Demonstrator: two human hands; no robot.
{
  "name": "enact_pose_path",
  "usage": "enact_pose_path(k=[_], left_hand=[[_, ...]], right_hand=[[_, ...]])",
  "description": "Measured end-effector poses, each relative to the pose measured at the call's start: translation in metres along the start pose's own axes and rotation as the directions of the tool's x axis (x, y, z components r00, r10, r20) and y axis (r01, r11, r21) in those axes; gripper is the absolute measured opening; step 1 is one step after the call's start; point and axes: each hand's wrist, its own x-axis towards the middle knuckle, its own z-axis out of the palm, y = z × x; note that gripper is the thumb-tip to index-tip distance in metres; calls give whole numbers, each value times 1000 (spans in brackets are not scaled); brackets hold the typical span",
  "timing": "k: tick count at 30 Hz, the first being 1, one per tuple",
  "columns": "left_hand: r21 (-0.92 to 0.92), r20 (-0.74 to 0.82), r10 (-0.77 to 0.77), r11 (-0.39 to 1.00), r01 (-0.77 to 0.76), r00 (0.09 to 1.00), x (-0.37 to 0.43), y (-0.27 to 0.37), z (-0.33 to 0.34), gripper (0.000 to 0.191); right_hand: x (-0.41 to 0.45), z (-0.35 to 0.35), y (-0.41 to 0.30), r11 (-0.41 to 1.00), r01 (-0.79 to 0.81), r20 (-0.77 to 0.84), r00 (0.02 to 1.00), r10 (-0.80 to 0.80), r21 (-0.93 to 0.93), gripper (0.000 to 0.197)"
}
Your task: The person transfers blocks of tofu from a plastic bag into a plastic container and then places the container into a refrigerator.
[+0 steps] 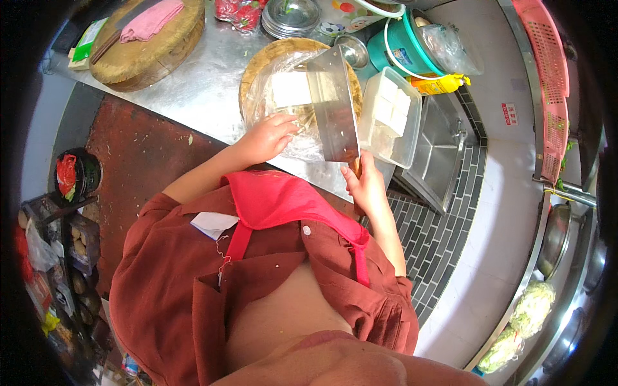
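Observation:
My right hand [369, 186] grips the wooden handle of a broad cleaver [338, 123]. Its blade stands over the right part of a round wooden chopping board [258, 60], covering some of what lies there. On the board, a white block that looks like tofu [291, 89] rests on crumpled clear plastic film [301, 144]. Part of the block extends behind the blade. My left hand [270, 137] is at the board's near left edge, against the film, its thumb and fingers apart. Right of the board, a clear plastic container [410, 149] holds several cut white blocks [391, 106].
A second chopping board [188, 43] on the steel counter [203, 106] bears a knife [107, 46] and a pink cloth [152, 19]. Stacked metal bowls [291, 19] and a teal bucket [393, 46] stand behind. A steel sink [432, 154] lies to the right.

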Motion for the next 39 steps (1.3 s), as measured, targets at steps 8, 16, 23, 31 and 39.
enact_pose_path(k=[8,16,23,31,39], left_hand=[[4,8,-7,1000,7,1000,7,-4,-4,25],[-6,9,-16,1000,17,1000,10,-6,-5,25],[-7,-47,17,1000,-17,999,17,-13,-5,27],[-28,-123,-5,1000,1,992,58,-12,0,32],[237,-163,-37,968,76,986,91,-50,-1,38]], right_hand=[[4,4,5,1000,20,13,1000,-20,-16,35],[3,4,0,1000,0,27,1000,0,-9,35],[4,6,2,999,39,36,999,-37,-36,37],[19,21,11,996,44,81,996,-38,-83,32],[37,49,28,987,130,115,986,-118,-94,26]])
